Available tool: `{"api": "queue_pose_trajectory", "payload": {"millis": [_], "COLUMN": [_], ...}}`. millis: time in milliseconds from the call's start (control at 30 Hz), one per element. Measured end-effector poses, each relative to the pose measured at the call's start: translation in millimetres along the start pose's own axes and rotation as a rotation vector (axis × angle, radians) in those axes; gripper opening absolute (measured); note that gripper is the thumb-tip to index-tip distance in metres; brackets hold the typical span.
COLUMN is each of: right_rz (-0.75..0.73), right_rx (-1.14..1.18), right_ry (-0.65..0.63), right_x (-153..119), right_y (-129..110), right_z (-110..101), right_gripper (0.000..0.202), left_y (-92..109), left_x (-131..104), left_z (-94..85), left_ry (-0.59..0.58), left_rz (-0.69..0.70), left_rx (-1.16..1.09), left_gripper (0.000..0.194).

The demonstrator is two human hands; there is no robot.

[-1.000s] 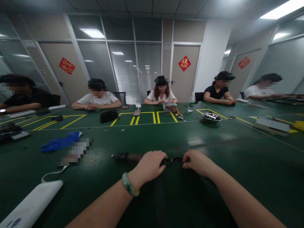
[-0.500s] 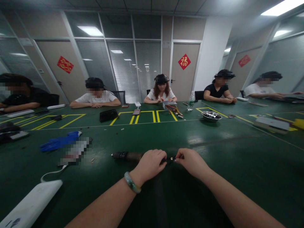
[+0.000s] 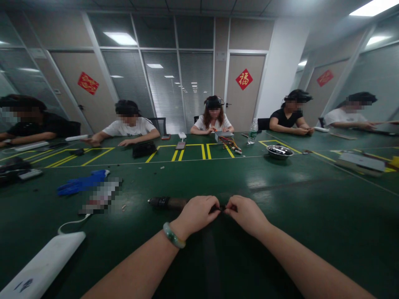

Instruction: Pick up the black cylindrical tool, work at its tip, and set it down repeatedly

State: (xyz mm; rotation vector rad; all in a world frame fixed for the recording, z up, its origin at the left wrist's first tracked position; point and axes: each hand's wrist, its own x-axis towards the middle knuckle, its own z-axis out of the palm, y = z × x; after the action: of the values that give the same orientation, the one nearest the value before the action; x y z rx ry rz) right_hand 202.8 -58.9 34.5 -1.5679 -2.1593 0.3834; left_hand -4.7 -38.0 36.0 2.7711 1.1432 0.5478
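Observation:
A dark, tube-shaped power tool (image 3: 169, 203) with a ringed collar and a small metal tip lies on the green table. Its tip points left, and its right end disappears behind my left hand (image 3: 201, 211). That hand is closed, fingers and thumb pinching a small dark piece (image 3: 222, 207). My right hand (image 3: 246, 211) is closed too, its fingertips pinched at the other side of the same dark piece. The fingertips of both hands almost meet. Most of the piece is hidden by them, so its kind does not show. A green bangle (image 3: 173, 236) circles my left wrist.
To the left lie a white power bank (image 3: 46, 265), a cabled phone (image 3: 102, 195) and a blue glove (image 3: 82, 182). Farther off are a black pouch (image 3: 144, 149), a metal bowl (image 3: 279, 152), a water bottle (image 3: 252, 132) and a metal box with wires (image 3: 224, 135). Several people sit across the table.
My right hand has come closer to my left, covering the shiny bit seen between them before. Across the table, a person in white has stretched an arm out toward the left.

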Motion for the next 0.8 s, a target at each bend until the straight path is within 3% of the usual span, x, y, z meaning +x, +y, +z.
{"api": "queue_pose_trajectory", "payload": {"millis": [367, 800], "right_rz": [-0.006, -0.217], "right_rx": [0.057, -0.204], "right_ry": [0.046, 0.041], "right_x": [2, 4], "right_y": [2, 5], "right_z": [8, 13], "right_gripper": [0.006, 0.016], "left_y": [-1, -1], "left_x": [1, 2], "left_z": [3.5, 1.7], "left_ry": [-0.011, -0.017], "left_rz": [-0.024, -0.033], "left_rx": [0.0, 0.015], "left_gripper": [0.013, 0.013]}}
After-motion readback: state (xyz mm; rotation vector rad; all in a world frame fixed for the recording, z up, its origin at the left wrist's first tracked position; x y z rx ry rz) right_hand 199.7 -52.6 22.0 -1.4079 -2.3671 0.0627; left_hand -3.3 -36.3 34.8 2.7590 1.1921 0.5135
